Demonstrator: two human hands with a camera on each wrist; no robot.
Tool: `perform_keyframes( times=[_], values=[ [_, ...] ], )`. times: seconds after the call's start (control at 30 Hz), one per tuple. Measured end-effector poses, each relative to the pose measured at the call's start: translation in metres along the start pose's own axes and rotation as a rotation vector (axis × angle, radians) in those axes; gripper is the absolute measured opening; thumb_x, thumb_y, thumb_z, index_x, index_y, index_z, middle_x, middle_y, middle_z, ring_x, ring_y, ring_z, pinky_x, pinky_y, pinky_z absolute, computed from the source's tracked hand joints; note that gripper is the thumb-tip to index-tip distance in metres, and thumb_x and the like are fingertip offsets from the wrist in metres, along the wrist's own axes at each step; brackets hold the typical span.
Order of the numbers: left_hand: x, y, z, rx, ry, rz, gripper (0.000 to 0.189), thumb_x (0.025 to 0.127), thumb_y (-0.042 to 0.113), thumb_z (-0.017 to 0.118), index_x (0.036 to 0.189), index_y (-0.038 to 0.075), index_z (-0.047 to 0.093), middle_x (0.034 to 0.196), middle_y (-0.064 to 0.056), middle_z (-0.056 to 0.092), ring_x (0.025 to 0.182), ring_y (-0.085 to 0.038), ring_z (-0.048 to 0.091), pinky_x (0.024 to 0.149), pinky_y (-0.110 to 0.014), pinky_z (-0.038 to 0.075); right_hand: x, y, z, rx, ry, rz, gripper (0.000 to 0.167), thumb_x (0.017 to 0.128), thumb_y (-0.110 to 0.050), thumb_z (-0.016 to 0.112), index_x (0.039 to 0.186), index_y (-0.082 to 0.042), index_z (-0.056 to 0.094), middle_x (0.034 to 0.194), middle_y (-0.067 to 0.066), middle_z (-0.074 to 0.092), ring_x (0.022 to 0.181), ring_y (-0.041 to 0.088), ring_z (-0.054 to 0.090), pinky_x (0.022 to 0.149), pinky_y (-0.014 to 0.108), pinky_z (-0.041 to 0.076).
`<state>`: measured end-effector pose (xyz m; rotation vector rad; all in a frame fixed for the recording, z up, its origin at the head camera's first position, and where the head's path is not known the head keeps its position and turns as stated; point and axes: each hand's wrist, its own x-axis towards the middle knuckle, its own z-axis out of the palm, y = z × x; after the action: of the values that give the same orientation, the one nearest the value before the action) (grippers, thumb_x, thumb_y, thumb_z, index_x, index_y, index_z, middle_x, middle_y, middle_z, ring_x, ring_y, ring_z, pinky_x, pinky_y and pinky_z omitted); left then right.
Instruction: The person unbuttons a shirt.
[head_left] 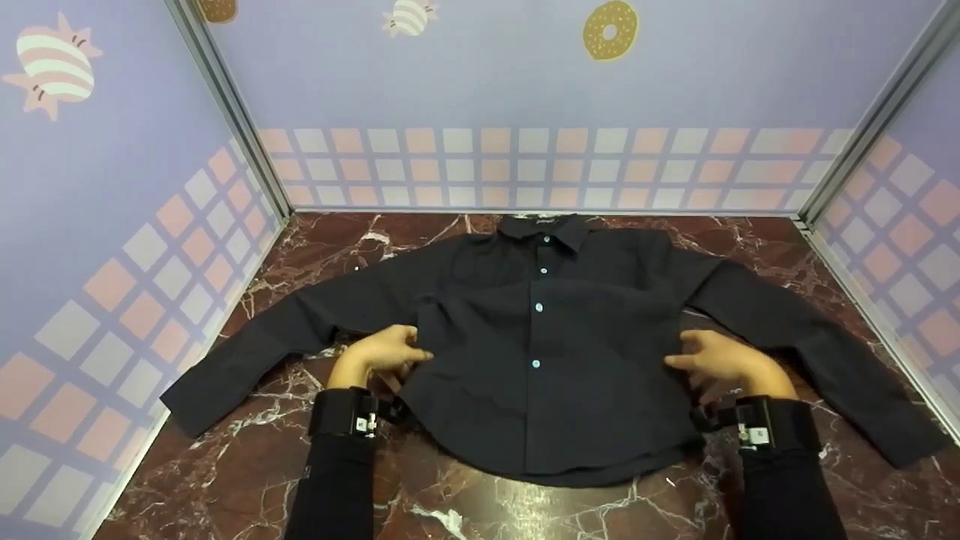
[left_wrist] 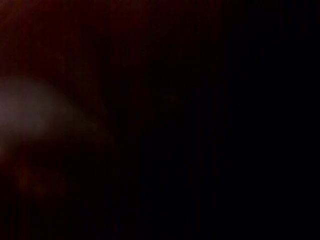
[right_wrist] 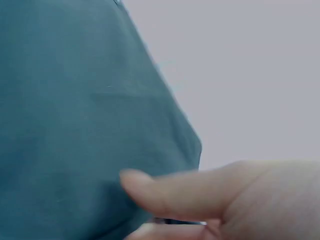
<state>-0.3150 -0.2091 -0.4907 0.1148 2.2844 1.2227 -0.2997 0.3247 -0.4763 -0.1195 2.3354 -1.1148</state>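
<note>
A black button-up shirt (head_left: 480, 352) lies front up, collar away from me, both sleeves spread to the sides. At its left side edge my left hand (head_left: 382, 351) pinches the cloth, thumb on top. My right hand (head_left: 716, 360) grips the opposite side edge the same way. In the right wrist view the thumb (right_wrist: 170, 192) presses on the shirt (right_wrist: 95, 115), which looks teal there, with a finger beneath the edge. The left wrist view is almost wholly dark, so the left fingers under the cloth stay hidden.
The shirt lies on a dark red marbled tabletop (head_left: 450, 517). Lilac panels with checks and sweets enclose it: a back wall (head_left: 487, 90), a left wall (head_left: 112, 187) and a right wall (head_left: 915, 202). The collar reaches near the back wall's base.
</note>
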Motion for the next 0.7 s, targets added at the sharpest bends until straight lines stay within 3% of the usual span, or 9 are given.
perform_keyframes(
  times=[0.07,0.17,0.27,0.4,0.5,0.63,0.7],
  values=[
    [0.004,-0.002,0.002,0.028,-0.031,0.009,0.036,0.102,0.019,0.072,0.129,0.0,0.056,0.084,-0.01,0.062,0.056,-0.017,0.059,0.054,-0.033,0.06,0.003,0.001,0.002,0.004,-0.014,0.029,0.088,0.11,-0.027,0.062,0.16,0.02,0.007,0.154,0.05,0.029,0.123,0.059,0.059,0.079,0.052,0.064],
    [0.005,-0.001,0.005,0.096,-0.036,0.032,0.049,0.099,0.019,0.077,0.137,-0.003,0.054,0.101,-0.015,0.067,0.06,-0.019,0.063,0.057,-0.033,0.061,0.007,0.002,0.005,-0.046,0.012,-0.006,0.076,0.108,-0.023,0.066,0.156,0.02,0.027,0.148,0.046,0.041,0.118,0.053,0.062,0.079,0.047,0.063],
    [0.0,0.003,0.012,0.131,-0.023,0.01,0.054,0.095,0.016,0.081,0.136,-0.005,0.054,0.114,-0.02,0.066,0.07,-0.027,0.07,0.06,-0.038,0.063,0.006,0.003,0.005,-0.088,0.026,-0.011,0.058,0.105,-0.017,0.069,0.144,0.019,0.046,0.124,0.034,0.061,0.101,0.04,0.067,0.077,0.045,0.062],
    [-0.014,0.008,0.025,0.175,-0.03,0.002,0.067,0.09,0.007,0.084,0.145,-0.006,0.049,0.126,-0.025,0.063,0.091,-0.039,0.074,0.068,-0.044,0.064,0.001,0.008,0.004,-0.111,-0.001,0.052,0.04,0.102,-0.02,0.075,0.123,0.011,0.059,0.102,0.019,0.064,0.086,0.03,0.069,0.074,0.046,0.064],
    [-0.026,0.013,0.036,0.198,-0.063,-0.005,0.064,0.084,-0.002,0.086,0.139,-0.007,0.052,0.121,-0.024,0.064,0.09,-0.041,0.074,0.067,-0.047,0.065,-0.005,0.011,0.001,-0.131,-0.052,0.1,0.039,0.1,-0.022,0.078,0.118,0.008,0.061,0.095,0.017,0.066,0.08,0.031,0.071,0.071,0.047,0.064],
    [-0.044,0.022,0.047,0.189,-0.177,-0.09,0.046,0.082,-0.004,0.089,0.116,-0.005,0.057,0.097,-0.023,0.07,0.067,-0.041,0.075,0.058,-0.046,0.064,-0.02,0.006,-0.004,-0.167,-0.159,0.121,0.033,0.097,-0.018,0.08,0.116,0.006,0.067,0.083,0.012,0.067,0.065,0.022,0.064,0.061,0.038,0.057],
    [-0.052,0.028,0.048,0.229,-0.228,-0.145,0.037,0.085,0.004,0.09,0.103,-0.003,0.059,0.08,-0.021,0.071,0.057,-0.035,0.073,0.054,-0.043,0.063,-0.027,0.0,-0.006,-0.218,-0.179,0.132,0.019,0.096,-0.016,0.081,0.095,-0.001,0.069,0.071,0.006,0.061,0.057,0.016,0.054,0.057,0.032,0.048]
  ],
)
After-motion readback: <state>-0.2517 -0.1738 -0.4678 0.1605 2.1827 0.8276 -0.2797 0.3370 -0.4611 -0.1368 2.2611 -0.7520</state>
